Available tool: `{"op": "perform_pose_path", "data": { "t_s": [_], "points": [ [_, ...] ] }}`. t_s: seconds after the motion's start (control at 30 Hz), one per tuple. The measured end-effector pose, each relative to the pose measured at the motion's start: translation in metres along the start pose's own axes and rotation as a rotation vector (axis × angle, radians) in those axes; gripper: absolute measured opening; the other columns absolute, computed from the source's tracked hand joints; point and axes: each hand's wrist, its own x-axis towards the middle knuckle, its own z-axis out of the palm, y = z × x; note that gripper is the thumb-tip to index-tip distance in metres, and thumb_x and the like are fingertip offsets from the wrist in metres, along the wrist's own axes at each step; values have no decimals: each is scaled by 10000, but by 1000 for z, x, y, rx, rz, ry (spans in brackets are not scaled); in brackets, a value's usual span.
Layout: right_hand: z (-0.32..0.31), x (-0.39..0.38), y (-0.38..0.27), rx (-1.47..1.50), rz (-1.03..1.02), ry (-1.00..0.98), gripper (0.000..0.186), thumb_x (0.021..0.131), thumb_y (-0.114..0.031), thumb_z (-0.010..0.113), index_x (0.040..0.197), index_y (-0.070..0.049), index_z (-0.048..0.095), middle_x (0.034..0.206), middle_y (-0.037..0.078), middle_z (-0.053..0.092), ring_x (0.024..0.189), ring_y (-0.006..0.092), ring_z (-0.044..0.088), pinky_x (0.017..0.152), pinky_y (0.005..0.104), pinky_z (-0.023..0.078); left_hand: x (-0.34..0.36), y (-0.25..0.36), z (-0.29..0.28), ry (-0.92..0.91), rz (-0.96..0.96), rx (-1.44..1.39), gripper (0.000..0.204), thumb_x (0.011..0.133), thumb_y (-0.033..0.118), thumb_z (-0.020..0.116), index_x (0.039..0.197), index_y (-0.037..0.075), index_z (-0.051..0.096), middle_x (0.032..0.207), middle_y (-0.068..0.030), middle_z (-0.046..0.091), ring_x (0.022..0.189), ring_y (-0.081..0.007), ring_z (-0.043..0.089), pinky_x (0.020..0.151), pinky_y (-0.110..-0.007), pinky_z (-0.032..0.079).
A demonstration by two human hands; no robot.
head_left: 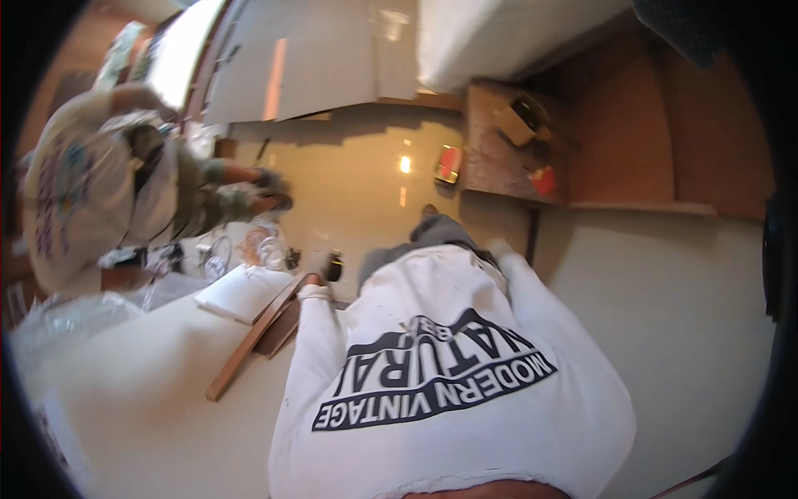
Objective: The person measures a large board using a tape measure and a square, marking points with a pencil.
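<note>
My left hand (pixel 314 279) hangs beside my hip at the edge of a light work surface (pixel 141 391); its fingers are blurred. A small dark object (pixel 333 266) is just beside it, and I cannot make out whether they touch. Wooden strips (pixel 248 348) and a white flat sheet (pixel 239 291) lie to its left. My right hand (pixel 500 249) is low at my other side, blurred and partly hidden by the sleeve of my white sweatshirt.
A co-worker (pixel 91 191) stands at left beside plastic wrapping (pixel 75 320). Large grey panels (pixel 316 58) are at the back. A wooden bench (pixel 499 170) holds an open box (pixel 519 125). A red-topped object (pixel 447 164) lies on the shiny floor (pixel 349 166).
</note>
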Motion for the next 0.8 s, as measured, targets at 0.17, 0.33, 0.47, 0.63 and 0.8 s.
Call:
{"op": "perform_pose_path", "data": {
  "t_s": [0.17,0.33,0.47,0.63,0.8],
  "points": [
    [-178,101,-127,-60,-359,540,234,883,-224,536,935,-54,688,920,149,682,881,314,672,731,437,546,-10,60,-34,-56,-124,-554,128,853,214,657,861,90,624,623,-39,575,482,-182,560,453,-296,477],
    [-317,133,-233,242,-353,501,303,855,-228,548,1033,-57,723,1058,164,702,987,345,655,887,407,510,-16,27,-29,-198,-352,-491,71,802,159,634,809,89,642,704,-66,626,574,-205,609,542,-328,518],
    [-336,164,-263,-171,-418,369,211,811,-202,597,907,-76,737,936,147,712,916,327,670,807,403,536,-9,-8,-41,-352,-351,-146,82,797,170,640,826,97,664,750,-82,643,630,-229,625,585,-348,523],
    [-251,163,-261,-389,-263,190,160,788,-161,599,835,-97,737,889,142,711,870,330,682,752,421,549,45,-2,-125,-382,-289,12,106,789,185,646,847,108,691,807,-102,664,700,-260,646,640,-373,529],
    [-158,131,-246,45,151,250,260,847,-247,561,946,-95,748,1002,184,705,945,365,673,807,451,536,116,23,-188,-392,-64,309,134,782,200,653,868,119,718,864,-123,685,770,-290,667,694,-399,535]
  ]
}}
